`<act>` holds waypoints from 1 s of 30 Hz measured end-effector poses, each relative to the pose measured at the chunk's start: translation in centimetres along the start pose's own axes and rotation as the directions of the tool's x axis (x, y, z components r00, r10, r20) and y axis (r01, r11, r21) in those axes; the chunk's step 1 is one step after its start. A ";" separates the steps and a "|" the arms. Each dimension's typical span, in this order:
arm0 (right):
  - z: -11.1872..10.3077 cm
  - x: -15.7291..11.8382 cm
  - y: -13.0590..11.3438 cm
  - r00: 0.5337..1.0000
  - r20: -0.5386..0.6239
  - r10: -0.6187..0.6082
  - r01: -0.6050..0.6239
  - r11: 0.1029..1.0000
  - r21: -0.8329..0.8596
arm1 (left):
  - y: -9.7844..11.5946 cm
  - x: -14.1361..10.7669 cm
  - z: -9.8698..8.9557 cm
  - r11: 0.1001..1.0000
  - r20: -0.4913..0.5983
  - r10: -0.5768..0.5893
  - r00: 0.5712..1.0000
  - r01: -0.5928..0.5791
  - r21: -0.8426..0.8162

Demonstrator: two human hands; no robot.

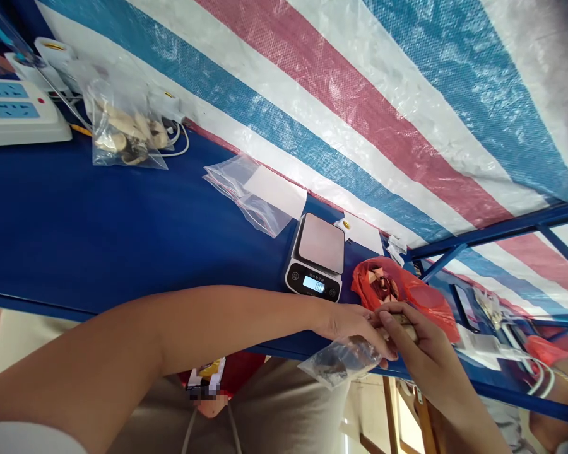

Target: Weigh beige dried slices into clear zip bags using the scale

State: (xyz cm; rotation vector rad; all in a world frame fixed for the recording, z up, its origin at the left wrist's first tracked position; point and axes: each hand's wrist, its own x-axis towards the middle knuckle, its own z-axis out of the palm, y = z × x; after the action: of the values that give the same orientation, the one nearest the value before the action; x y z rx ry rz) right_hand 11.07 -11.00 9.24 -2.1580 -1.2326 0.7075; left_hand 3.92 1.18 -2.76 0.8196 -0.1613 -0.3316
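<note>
My left hand (357,325) grips the top of a clear plastic bag (338,362), which hangs over the table's front edge with some dark pieces inside. Fingers bent, my right hand (423,343) meets it at the bag's mouth and holds a pale tan piece (408,329), whose kind I cannot make out. Just behind both hands a red plastic bag (426,296) lies open, showing brown and pale pieces (383,284). A digital kitchen scale (320,246) stands left of the red bag, its plate bare and its display lit.
Flat clear zip bags (248,195) lie behind the scale beside white paper (277,189). Further left are a filled clear bag (127,129) and a power strip (19,110). A striped plastic sheet (312,82) hangs behind the blue table (99,221). Another person's arm (556,391) shows at right.
</note>
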 end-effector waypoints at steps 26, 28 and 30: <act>-1.2 0.5 0.4 0.996 -0.027 0.089 -0.085 0.988 0.130 | 0.7 -0.4 0.0 0.996 0.046 0.086 0.995 -0.086 0.011; -0.4 0.8 0.1 0.997 -0.052 0.065 -0.058 0.990 0.132 | 0.5 -0.3 0.0 0.995 0.042 0.092 0.995 -0.093 0.019; 0.3 0.9 -0.2 0.997 -0.075 0.031 -0.023 0.994 0.106 | 0.3 -0.1 -0.1 0.996 0.036 0.089 0.995 -0.090 0.017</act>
State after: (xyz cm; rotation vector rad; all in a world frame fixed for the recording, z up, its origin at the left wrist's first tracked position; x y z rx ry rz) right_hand 11.11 -10.03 9.01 -2.0991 -1.1039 0.6798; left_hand 3.94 1.48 -2.62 0.8224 -0.2340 -0.2610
